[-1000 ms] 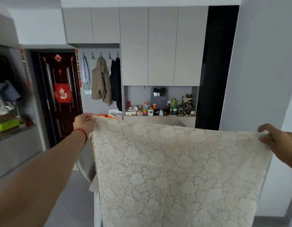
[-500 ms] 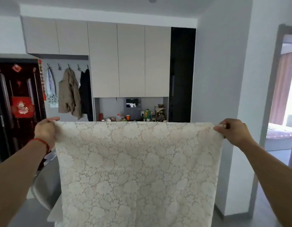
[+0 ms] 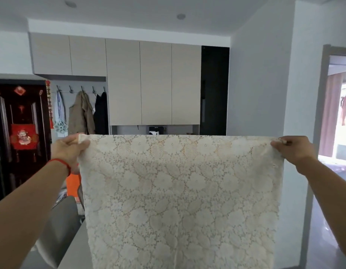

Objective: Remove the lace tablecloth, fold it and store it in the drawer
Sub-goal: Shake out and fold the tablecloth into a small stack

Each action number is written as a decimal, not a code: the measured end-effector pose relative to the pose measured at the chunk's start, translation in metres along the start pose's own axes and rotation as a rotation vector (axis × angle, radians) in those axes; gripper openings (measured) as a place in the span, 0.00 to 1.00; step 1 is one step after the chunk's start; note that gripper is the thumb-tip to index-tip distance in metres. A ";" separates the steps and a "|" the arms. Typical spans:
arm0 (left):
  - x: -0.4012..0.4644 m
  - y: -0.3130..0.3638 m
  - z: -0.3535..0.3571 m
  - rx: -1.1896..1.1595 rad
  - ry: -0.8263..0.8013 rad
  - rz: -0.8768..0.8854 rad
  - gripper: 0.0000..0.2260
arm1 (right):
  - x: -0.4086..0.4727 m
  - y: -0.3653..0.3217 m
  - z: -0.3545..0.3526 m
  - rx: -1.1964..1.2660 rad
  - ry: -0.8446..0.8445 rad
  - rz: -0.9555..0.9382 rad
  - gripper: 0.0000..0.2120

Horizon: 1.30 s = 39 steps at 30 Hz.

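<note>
While both arms reach forward at chest height, the scene reads:
Lace tablecloth (image 3: 179, 200): held up in the air, top edge stretched level, hanging flat and out of view below.
Left hand (image 3: 68, 150): clenched on the top left corner; red string at the wrist.
Right hand (image 3: 293, 150): pinching the top right corner.
Tabletop (image 3: 75, 247): grey, low left, behind the cloth.
Cabinets (image 3: 141, 82): far wall.

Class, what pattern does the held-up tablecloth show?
Cream floral lace on the tablecloth, clearest in the head view.
</note>
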State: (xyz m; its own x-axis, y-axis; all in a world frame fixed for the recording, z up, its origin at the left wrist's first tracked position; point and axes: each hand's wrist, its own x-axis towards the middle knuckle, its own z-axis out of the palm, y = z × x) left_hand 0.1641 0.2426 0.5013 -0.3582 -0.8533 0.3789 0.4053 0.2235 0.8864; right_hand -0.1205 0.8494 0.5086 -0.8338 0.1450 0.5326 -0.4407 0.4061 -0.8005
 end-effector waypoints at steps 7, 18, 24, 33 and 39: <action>0.026 -0.005 -0.027 0.040 -0.030 0.033 0.16 | -0.007 -0.009 -0.012 0.032 -0.016 0.012 0.18; 0.040 -0.019 -0.034 0.090 -0.068 -0.080 0.09 | -0.013 0.008 0.010 0.079 -0.021 0.036 0.08; 0.046 -0.037 -0.033 0.183 0.020 0.002 0.10 | -0.014 0.021 0.023 0.128 -0.005 0.060 0.09; 0.020 -0.122 -0.062 0.351 0.002 -0.040 0.09 | -0.078 0.072 0.036 0.071 -0.012 0.260 0.09; -0.005 -0.158 -0.079 0.463 -0.044 -0.066 0.10 | -0.118 0.091 0.046 0.064 -0.046 0.313 0.11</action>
State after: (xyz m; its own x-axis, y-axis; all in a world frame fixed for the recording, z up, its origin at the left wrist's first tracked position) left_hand 0.1680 0.1742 0.3388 -0.4097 -0.8544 0.3196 -0.0343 0.3645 0.9306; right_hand -0.0776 0.8275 0.3604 -0.9458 0.2119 0.2460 -0.1793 0.2908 -0.9398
